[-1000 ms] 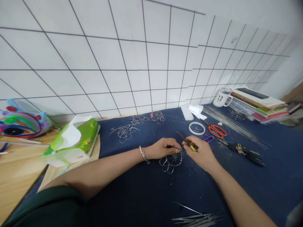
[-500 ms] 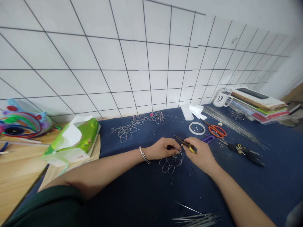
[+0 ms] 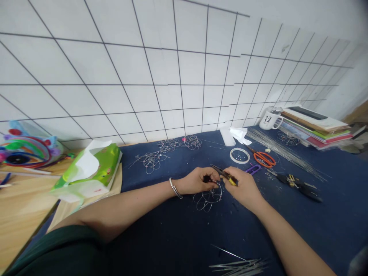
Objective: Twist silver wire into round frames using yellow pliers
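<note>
My left hand (image 3: pixel 198 180), with a silver bangle at the wrist, pinches the upper edge of a looped wire piece (image 3: pixel 208 198) over the dark blue cloth. Thin wire loops of that piece hang below my fingers. Yellow-handled pliers (image 3: pixel 230 179) are in my right hand (image 3: pixel 244 188), their dark jaws pointing up and left beside my left fingertips. Whether the jaws grip any wire cannot be made out. Near my right hand lie a purple-handled tool (image 3: pixel 253 170) and a round white dish (image 3: pixel 239 156) of small beads.
Wire bundles (image 3: pixel 152 161) lie at the back. Orange scissors (image 3: pixel 264 159), black pliers (image 3: pixel 299 186), long wires (image 3: pixel 284 153), a mug (image 3: pixel 269 119) and stacked books (image 3: pixel 316 126) are right. A green tissue pack (image 3: pixel 112 165) is left; cut wires (image 3: pixel 238 267) lie in front.
</note>
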`<state>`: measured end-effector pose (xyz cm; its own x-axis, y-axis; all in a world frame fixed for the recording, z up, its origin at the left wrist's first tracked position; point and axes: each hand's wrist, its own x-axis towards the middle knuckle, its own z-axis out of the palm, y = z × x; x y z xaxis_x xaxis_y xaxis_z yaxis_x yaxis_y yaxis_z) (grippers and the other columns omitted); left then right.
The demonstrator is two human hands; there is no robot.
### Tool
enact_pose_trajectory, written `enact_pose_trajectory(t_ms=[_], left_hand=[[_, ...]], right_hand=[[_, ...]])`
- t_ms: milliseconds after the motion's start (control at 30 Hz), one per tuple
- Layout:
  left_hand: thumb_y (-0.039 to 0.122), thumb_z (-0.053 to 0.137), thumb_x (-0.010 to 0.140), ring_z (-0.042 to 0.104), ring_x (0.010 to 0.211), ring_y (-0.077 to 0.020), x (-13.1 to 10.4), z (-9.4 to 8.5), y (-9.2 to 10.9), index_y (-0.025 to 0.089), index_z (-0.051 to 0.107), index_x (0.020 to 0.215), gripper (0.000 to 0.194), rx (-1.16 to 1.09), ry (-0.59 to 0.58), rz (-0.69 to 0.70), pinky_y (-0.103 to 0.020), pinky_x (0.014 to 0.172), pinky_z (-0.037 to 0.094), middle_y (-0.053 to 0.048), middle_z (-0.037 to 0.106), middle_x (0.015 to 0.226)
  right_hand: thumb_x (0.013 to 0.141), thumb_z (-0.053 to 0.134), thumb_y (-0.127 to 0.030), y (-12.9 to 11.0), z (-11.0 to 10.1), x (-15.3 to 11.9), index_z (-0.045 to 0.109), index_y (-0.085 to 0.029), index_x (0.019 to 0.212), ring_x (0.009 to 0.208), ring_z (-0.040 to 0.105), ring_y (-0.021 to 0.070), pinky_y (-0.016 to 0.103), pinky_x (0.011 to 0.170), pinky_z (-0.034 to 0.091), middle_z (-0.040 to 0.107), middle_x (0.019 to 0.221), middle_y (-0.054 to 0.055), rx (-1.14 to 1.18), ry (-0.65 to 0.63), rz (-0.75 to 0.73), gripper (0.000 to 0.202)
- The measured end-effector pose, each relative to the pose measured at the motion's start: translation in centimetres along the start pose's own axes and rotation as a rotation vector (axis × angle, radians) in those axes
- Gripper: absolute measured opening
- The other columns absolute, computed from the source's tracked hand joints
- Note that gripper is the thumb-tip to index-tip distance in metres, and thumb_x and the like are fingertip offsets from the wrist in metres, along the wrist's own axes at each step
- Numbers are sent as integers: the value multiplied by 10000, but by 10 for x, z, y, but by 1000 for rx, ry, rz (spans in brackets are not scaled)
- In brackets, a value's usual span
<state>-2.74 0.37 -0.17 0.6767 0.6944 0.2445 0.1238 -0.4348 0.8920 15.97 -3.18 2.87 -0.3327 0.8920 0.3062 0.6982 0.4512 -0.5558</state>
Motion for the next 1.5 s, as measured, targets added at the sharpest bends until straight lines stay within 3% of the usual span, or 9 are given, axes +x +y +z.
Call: enact_pose_trajectory(t_ms=[133,467,867,1133,1333,1500], left_hand=[[201,607,727,562,768,-109,0,1,1,108,559,878,184,8,21,2,-246,712,469,-45,599,863],[185,560,766,576,804,-115,1,-5,4,127,621,943,196,120,-54,84,-244,755,465,-63,621,885],[202,585,757,584,777,-113,0,-4,5,100,603,878,159,36,-39,35,-248,728,480,-63,624,848],[193,592,747,578,792,-113,0,-4,3,118,590,923,191,8,-44,16,-256,739,476,-56,612,879],[194,605,734,551,693,-83,-2,-2,-1,140,520,1006,290,-32,-2,0,-234,677,471,-5,573,764],[198,594,743,567,754,-102,-1,-3,1,119,559,938,213,0,-21,15,-245,715,472,-38,597,824]], right_hand=[[708,457,-127,1,2,1,561,-200,784,611,475,106,211,556,325,531,675,-26,-3,-22,4,149],[706,467,-136,2,-3,2,575,-215,840,656,513,129,234,607,365,588,735,-7,17,5,33,189],[702,461,-131,2,-4,1,579,-209,830,655,519,128,234,607,368,592,730,-6,17,10,26,190],[712,474,-163,2,-5,2,583,-211,818,648,536,128,228,595,384,609,733,-6,14,41,86,160],[721,481,-193,7,-4,2,577,-207,829,662,555,138,235,600,399,626,762,5,27,85,125,145],[716,472,-165,6,-2,1,572,-215,821,662,548,132,230,605,395,614,752,-6,28,30,95,153]])
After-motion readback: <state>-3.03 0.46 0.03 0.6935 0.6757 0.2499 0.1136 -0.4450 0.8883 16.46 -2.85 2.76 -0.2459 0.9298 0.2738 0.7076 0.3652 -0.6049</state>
